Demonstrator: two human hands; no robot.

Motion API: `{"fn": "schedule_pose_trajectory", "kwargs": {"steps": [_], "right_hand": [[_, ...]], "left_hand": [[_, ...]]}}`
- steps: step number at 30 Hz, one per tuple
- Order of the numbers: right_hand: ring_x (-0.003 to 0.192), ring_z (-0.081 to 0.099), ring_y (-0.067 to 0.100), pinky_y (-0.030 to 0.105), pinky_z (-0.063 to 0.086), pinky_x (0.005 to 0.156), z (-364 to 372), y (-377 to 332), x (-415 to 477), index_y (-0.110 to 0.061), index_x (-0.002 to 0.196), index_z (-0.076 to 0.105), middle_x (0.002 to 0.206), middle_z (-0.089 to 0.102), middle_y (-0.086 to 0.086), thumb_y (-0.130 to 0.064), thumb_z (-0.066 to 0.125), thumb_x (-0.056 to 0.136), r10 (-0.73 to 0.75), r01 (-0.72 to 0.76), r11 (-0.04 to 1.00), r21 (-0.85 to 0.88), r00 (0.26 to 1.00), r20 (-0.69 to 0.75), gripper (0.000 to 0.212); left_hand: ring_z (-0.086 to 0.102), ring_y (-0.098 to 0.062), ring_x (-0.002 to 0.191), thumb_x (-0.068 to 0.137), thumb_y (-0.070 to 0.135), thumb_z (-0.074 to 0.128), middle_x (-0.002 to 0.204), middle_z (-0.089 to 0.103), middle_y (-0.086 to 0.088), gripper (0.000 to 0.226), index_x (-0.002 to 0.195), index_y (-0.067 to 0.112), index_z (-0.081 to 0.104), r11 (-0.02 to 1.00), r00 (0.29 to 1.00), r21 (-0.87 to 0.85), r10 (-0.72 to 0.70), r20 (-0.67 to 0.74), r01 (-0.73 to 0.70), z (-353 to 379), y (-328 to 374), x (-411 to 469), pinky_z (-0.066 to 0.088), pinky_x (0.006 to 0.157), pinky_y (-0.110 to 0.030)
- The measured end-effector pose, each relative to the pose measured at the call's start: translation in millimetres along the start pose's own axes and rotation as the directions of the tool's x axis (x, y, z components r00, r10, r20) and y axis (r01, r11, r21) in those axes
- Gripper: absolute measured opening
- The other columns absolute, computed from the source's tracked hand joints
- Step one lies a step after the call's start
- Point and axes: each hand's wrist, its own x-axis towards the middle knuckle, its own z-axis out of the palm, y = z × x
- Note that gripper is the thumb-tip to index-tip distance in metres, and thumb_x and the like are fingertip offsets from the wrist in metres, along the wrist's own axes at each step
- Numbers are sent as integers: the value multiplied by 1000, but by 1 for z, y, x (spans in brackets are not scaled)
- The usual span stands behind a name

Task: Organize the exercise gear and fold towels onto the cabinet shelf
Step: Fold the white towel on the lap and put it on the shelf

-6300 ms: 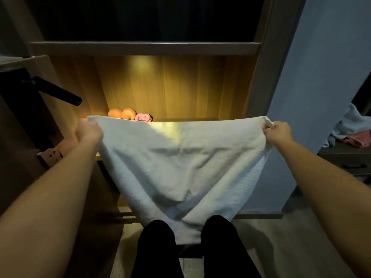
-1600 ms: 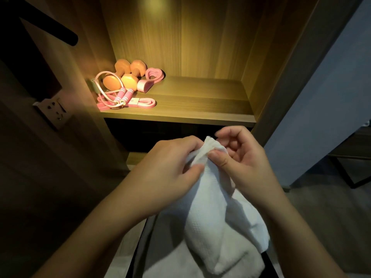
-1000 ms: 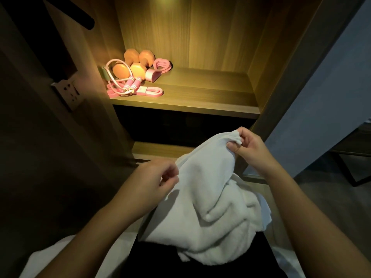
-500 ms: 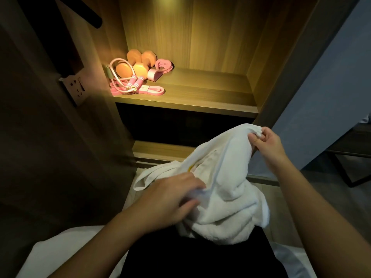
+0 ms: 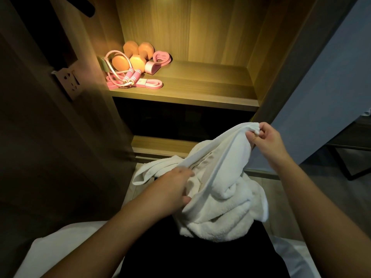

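My left forearm (image 5: 120, 223) and right forearm (image 5: 313, 197) are bare from the frame's bottom edge up to my left hand (image 5: 174, 185) and right hand (image 5: 269, 141). At lower centre I wear plain black trousers (image 5: 200, 257). White fabric (image 5: 60, 241) flanks them in both lower corners; I can't tell if it's my top.

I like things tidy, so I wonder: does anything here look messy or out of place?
The white towel is the odd one: it sits in a crumpled heap on the lap, not folded. On the shelf, the jump rope loops loosely over the pink band. Nothing looks spilled or damaged.
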Motion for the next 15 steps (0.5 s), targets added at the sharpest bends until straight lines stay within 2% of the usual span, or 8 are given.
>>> {"fn": "schedule_pose_trajectory", "kwargs": {"steps": [2,5,8,10,12,15], "right_hand": [[80,66,3,13,52,64,0,-4,-2,-24,97,60,95,67,-5,-24,67,89,-25,25,1000,13,1000,17,10],[77,66,1,14,52,63,-5,-5,-5,-22,96,60,93,67,-4,-22,67,89,-39,39,999,25,999,35,10],[83,65,7,18,53,67,-12,0,-9,-24,96,61,95,66,-3,-22,66,89,-42,42,999,18,998,37,9],[85,65,8,18,53,70,-14,5,-12,-25,96,60,97,66,-3,-22,66,89,-33,33,999,8,998,47,9],[82,65,4,16,54,67,-13,8,-16,-26,94,60,96,65,-4,-21,66,88,-31,31,1000,3,997,74,9],[80,66,1,13,54,66,-12,7,-19,-26,92,60,93,66,-6,-21,67,87,-45,44,999,22,996,82,10]], "left_hand": [[54,-16,104,83,27,70,128,47,6,54,128,23,40,996,996,-10,-89,-4,89,2,2,5,50,86,-33],[55,-15,93,80,32,73,111,54,5,49,116,22,40,985,984,-13,-170,-44,169,4,4,11,50,76,-30],[57,-15,87,80,35,70,98,57,6,40,107,24,42,990,987,-19,-144,-74,143,4,1,9,53,76,-34],[57,-16,90,84,37,64,104,56,5,34,108,27,43,996,996,25,-85,2,85,4,-1,3,53,79,-36],[54,-20,102,89,40,56,118,50,0,30,115,30,45,991,994,128,-55,95,42,7,-4,-1,51,86,-37],[38,-27,126,93,43,48,132,38,-8,48,140,37,35,954,992,301,-45,121,6,21,-4,-3,39,97,-37]]}}
